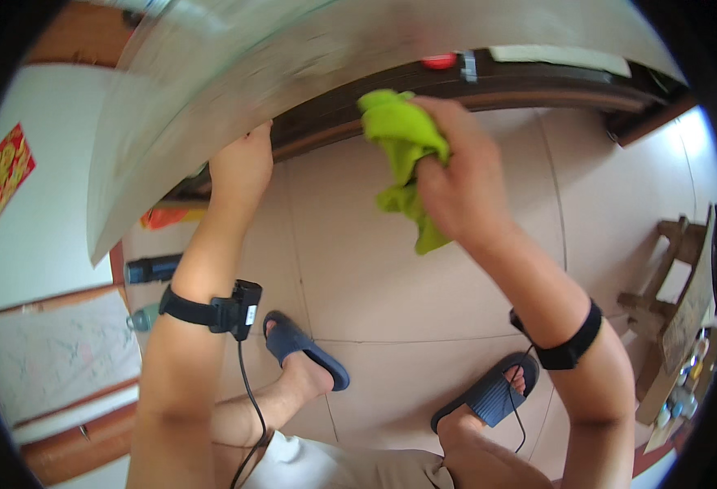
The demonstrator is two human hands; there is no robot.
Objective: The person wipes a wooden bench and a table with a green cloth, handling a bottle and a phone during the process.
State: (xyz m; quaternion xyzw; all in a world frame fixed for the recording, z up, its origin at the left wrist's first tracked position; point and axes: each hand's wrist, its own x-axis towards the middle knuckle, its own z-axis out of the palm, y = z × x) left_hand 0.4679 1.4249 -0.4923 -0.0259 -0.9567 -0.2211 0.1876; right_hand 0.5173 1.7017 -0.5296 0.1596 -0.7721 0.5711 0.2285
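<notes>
My left hand (243,156) is at the lower edge of a large, pale, see-through sheet (169,165) and grips it; its fingers are mostly hidden behind the sheet. The sheet is raised and spans the top of the view, blurred in part. My right hand (465,168) is closed on a crumpled bright green cloth (404,140), which hangs to the left of the fingers, over the floor and apart from the sheet. Beyond the hands runs a dark wooden table (487,101) with a red object (439,60) and a small pale item on it.
A wooden stool (670,287) stands at the right, near a box of small bottles (679,403). At the left are a white panel with a red and gold decoration (8,170), a dark cylinder (153,269) and a cloth-covered surface (65,360). Cables hang from both arm straps.
</notes>
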